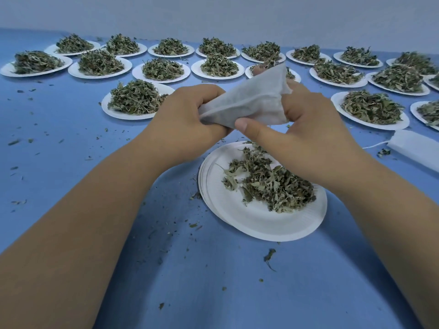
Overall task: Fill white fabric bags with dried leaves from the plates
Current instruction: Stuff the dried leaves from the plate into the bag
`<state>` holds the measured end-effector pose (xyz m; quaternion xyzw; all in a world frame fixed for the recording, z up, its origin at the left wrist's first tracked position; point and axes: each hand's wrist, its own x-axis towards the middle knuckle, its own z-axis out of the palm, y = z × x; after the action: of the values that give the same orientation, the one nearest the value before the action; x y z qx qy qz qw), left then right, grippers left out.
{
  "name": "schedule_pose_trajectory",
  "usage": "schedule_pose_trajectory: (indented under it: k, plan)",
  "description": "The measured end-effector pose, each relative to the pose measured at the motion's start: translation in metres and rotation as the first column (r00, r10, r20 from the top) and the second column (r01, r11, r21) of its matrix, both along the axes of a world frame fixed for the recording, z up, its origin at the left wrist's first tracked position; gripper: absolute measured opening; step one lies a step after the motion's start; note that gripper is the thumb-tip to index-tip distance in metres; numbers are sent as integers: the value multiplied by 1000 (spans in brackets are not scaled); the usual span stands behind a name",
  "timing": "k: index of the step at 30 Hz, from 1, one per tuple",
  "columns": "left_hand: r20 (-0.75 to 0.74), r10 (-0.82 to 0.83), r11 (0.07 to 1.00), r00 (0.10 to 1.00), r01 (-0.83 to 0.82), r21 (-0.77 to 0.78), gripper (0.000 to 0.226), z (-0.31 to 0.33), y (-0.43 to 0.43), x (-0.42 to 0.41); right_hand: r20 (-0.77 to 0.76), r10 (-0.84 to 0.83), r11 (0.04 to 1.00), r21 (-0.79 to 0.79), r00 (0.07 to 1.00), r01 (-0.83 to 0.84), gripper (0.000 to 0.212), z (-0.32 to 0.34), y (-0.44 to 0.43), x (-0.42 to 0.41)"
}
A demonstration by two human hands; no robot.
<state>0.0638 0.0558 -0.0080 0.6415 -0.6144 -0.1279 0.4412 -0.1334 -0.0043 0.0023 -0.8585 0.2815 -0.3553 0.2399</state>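
Pale wall at the back, blue counter (71,129) out front, its far half crowded with heaped paper plates. Both grips are up beyond the near plate (261,222). The left grip (187,115) clenches the low left end of the white fabric bag (249,100). The right grip (308,124) pinches its high right end, thumb stretched under the cloth. So the bag's long axis runs low-left to high-right, slung between them, clear of the counter. The dried leaves (273,184) lie just below, nearer the person, under the right wrist, so the right grip looks best placed to scoop. Is the bag's mouth open? Can't tell. There's room leftward; the right is tighter, with spare bags (413,148) near the edge.
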Motion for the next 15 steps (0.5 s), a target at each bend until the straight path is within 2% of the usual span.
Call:
schedule_pose_trajectory:
  k: [4,7,10,13,15]
  plan:
    - [19,46,999,999,-46,-14,8,0,-2,4,118,-46,997,-61,992,54,33,3,-3,-4]
    - [7,32,999,999,-31,-18,9,0,-2,3,88,-11,1000,-19,996,12,32,4,-3,-4]
    - [77,-20,1000,997,22,-17,16,0,0,0,-8,37,999,29,999,-37,29,-1,2,-3]
    - [88,8,1000,996,-6,-16,13,1,0,1,53,26,999,-28,998,-25,21,1,1,-3]
    - [68,44,999,997,-42,-29,12,2,0,3,97,-11,998,-57,995,17,22,4,-2,-5]
